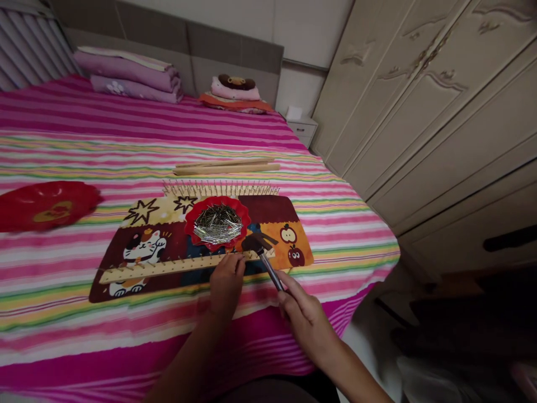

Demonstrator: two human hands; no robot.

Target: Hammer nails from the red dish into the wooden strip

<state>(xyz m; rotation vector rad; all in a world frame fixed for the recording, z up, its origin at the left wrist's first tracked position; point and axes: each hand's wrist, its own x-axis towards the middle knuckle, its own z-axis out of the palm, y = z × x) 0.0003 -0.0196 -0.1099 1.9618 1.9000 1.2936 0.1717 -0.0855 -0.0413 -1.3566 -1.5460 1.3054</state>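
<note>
My right hand (306, 316) is wrapped round the handle of a claw hammer (271, 270). The hammer's dark head is over the right end of a wooden strip (157, 271) that has a row of nails standing along it. At that strip, just left of the hammer head, my left hand (226, 282) has its fingers pressed together; what they pinch, if anything, is hidden. Directly behind the strip, a red scalloped bowl (189, 230) holds many loose nails (218, 223). Strip and bowl are on a patterned mat (279, 208) with a cat and apples.
Behind the bowl is another strip (222, 189) bristling with upright nails. Plain wooden strips (226, 167) lie farther back. A red plate (46, 206) rests at left on the striped bedspread (344, 224). Folded bedding (130, 75) sits by the headboard, and wardrobes (398, 101) stand at right.
</note>
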